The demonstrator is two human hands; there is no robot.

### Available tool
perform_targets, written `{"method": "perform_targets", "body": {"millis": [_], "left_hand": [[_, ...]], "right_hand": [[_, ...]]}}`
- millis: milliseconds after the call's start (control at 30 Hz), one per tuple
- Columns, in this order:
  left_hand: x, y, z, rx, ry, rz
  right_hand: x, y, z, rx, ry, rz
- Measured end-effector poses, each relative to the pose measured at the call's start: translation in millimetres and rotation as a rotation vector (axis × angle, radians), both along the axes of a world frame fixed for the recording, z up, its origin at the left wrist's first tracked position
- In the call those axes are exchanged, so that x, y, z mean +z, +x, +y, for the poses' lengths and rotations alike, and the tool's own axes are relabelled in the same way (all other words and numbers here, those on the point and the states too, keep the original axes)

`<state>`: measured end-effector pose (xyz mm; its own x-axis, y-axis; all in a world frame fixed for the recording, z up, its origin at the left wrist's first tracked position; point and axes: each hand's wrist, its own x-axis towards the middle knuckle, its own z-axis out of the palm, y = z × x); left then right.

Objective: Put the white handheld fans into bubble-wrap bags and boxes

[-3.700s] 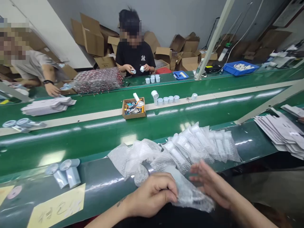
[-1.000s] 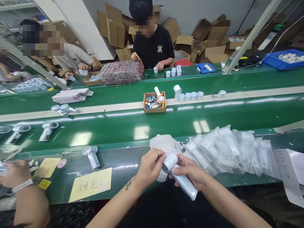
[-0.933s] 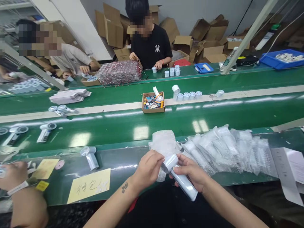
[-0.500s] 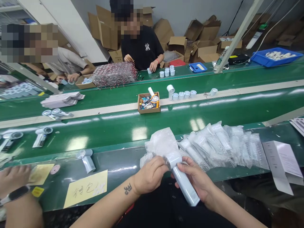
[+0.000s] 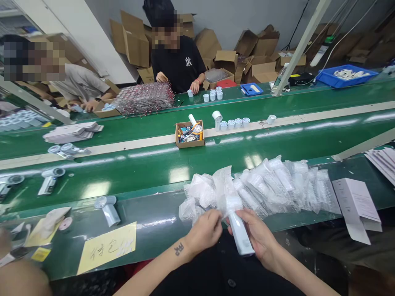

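A light-blue device shaped like a hair dryer (image 5: 241, 238) is tilted in front of me, its head inside a clear bubble-wrap bag (image 5: 222, 183) and its handle sticking out toward me. My right hand (image 5: 257, 232) is closed around the upper handle, thumb on top. Beside the head, my left hand (image 5: 205, 228) pinches the bag's open edge; its fingertips are partly hidden. More bubble-wrap bags (image 5: 200, 189) lie just beyond my left hand. To the right rests a row of several bagged devices (image 5: 277, 185).
An unwrapped device (image 5: 108, 209) and a yellow handwritten sheet (image 5: 106, 248) lie left. A folded white leaflet (image 5: 358, 205) is at right. Beyond the green conveyor (image 5: 148, 164) stands a small parts box (image 5: 189, 144). Co-workers sit across; a blurred arm (image 5: 23, 271) is at lower left.
The bag has come down over the device's head, and the device now points more upright. My left hand has shifted slightly right and down. The neighbour's arm at left has moved.
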<state>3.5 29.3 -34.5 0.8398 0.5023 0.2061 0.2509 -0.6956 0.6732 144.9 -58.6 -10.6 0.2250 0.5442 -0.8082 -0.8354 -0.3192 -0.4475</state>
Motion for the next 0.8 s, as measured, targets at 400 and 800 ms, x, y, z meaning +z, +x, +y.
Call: {"method": "perform_targets", "body": {"millis": [400,800], "left_hand": [[74.1,24,-14,-0.322,-0.801,-0.064],[25.2,-70,92,0.609,-0.505,0.13]], "right_hand": [[54.6,99,-79,0.626,0.078,-0.326],[-44.9,79,0,0.599,0.026,-1.122]]}}
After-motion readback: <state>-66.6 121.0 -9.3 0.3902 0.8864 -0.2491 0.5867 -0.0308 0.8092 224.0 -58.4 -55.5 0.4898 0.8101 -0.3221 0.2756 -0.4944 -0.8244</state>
